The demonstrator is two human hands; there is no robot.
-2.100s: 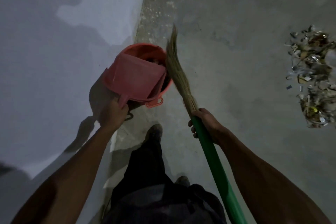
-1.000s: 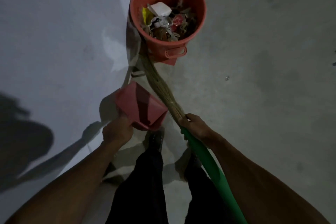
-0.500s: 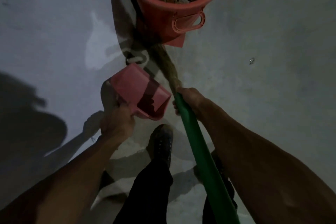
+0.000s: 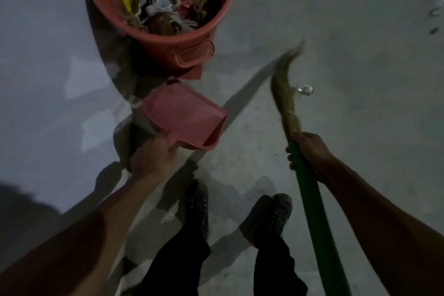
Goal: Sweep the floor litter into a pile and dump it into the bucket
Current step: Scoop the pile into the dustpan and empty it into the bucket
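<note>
Grey concrete floor (image 4: 348, 31), matte and mottled, crossed by hard shadows. Against the pale wall (image 4: 36, 55) at upper left, a round red-orange plastic bucket (image 4: 168, 48), smooth-walled, with a moulded loop handle on its near side; inside, a jumble of litter (image 4: 163, 4): a white rounded lump, yellow and red wrappers, crumpled paper, brown splinters. Just below the bucket, held off the floor, a pink plastic dustpan (image 4: 185, 117), flat, raised side walls, mouth toward the bucket; handle clasped by the left hand (image 4: 152, 158), fingers curled round it. To the right, a broom (image 4: 287, 101): glossy green tubular shaft, tan grass bristles bound in a tapering tuft, tip blurred. Shaft gripped just under the binding by the right hand (image 4: 310, 153). Touching the bristles' right side, one small shiny crumpled scrap (image 4: 304, 90). More bits (image 4: 437, 9) at the far right edge. Two dark worn shoes (image 4: 269, 216) at bottom.
</note>
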